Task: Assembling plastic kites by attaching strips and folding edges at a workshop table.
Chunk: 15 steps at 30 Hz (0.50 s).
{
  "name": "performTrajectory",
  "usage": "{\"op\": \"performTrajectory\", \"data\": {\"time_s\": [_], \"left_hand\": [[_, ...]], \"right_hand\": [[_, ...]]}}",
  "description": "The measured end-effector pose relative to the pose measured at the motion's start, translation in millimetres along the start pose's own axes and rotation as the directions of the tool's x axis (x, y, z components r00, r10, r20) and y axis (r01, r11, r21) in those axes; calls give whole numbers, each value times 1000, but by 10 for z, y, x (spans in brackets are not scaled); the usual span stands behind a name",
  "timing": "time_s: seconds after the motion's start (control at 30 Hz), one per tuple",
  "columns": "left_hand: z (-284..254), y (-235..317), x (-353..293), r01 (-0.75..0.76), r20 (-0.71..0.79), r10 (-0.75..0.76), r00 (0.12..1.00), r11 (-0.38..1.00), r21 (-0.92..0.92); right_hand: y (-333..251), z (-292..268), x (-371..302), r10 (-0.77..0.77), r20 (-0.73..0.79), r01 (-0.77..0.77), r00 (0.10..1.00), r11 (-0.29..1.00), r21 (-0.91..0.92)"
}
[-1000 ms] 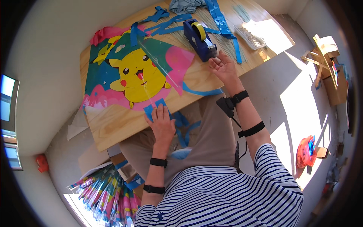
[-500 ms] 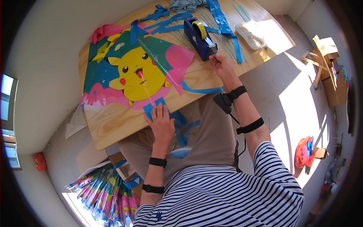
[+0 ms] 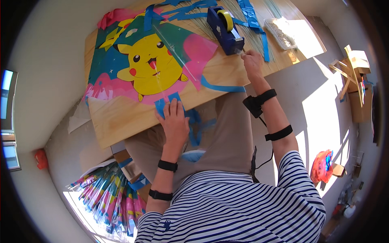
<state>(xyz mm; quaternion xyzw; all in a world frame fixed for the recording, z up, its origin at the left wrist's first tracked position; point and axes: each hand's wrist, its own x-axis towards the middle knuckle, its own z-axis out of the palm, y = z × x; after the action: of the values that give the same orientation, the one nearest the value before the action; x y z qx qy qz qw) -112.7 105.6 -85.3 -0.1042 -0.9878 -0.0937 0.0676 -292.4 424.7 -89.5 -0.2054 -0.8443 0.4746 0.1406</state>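
Note:
A kite sheet (image 3: pixel 113 83) with a big yellow cartoon creature on blue-green and pink lies on the wooden table (image 3: pixel 109 117). At its near edge, my left hand (image 3: pixel 176 123) rests with fingers stretched out over a blue ribbon (image 3: pixel 174 96), pressing it down. Farther right stands a dark blue tape dispenser (image 3: pixel 223 34) with a yellow-cored roll. Just off its cutting end my right hand (image 3: pixel 254 65) is closed in a pinch on a short piece of clear tape (image 3: pixel 239 51); whether it is cut free is too small to tell.
Loose blue streamers (image 3: pixel 190 10) and thin sticks (image 3: pixel 259 42) cover the table's far side beside a clear plastic box (image 3: pixel 279 34). Bundled printed kites (image 3: pixel 111 198) lie at lower left. A red plastic bag (image 3: pixel 322 166) and a cardboard box (image 3: pixel 362 105) stand right.
My right hand has drawn slightly back and right from the dispenser's end, with tape showing at its fingertips. My left hand stays on the blue ribbon. The whole view has shifted slightly.

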Motion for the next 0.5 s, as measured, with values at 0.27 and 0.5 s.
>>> {"op": "performTrajectory", "data": {"time_s": [0.27, 0.5], "left_hand": [[-47, 26, 67, 28, -36, -30, 999, 998, -52], [40, 16, 41, 33, -89, -33, 995, 999, -3]], "right_hand": [[-1143, 294, -405, -459, 767, 585, 448, 800, 137], [-1424, 1212, -947, -505, 860, 917, 79, 374, 135]]}}
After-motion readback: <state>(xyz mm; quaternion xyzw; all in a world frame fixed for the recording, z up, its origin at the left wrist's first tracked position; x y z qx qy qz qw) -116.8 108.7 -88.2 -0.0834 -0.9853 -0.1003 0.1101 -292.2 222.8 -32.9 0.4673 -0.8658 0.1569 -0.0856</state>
